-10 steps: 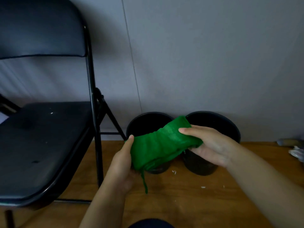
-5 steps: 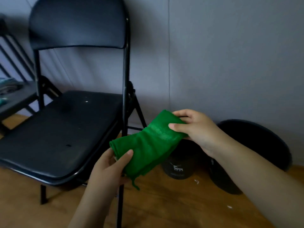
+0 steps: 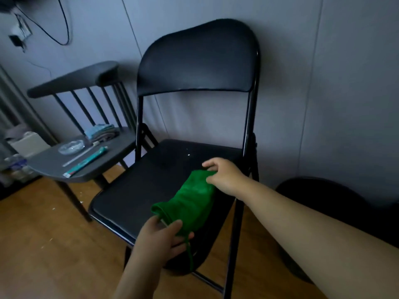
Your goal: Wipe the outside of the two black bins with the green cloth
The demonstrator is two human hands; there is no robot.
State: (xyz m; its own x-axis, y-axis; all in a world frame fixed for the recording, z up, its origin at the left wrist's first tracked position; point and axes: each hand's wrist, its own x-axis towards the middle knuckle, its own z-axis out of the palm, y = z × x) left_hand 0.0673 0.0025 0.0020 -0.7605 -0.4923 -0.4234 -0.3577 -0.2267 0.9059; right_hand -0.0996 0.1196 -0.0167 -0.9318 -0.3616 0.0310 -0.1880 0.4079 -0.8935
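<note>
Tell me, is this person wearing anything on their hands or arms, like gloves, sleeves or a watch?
Nothing that shows. The left hand and right hand are bare, with no gloves and no rings visible. Both forearms are bare too, as far as the picture reaches: no sleeve, watch or bracelet appears at either wrist. The upper arms are out of view, so a short sleeve higher up cannot be ruled out.

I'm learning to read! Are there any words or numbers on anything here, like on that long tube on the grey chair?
No text can be read anywhere in this picture.
Teal tube on the grey chair: it may carry print, but it is too small and blurred to read.
Green cloth, black folding chair: no writing visible.
</note>
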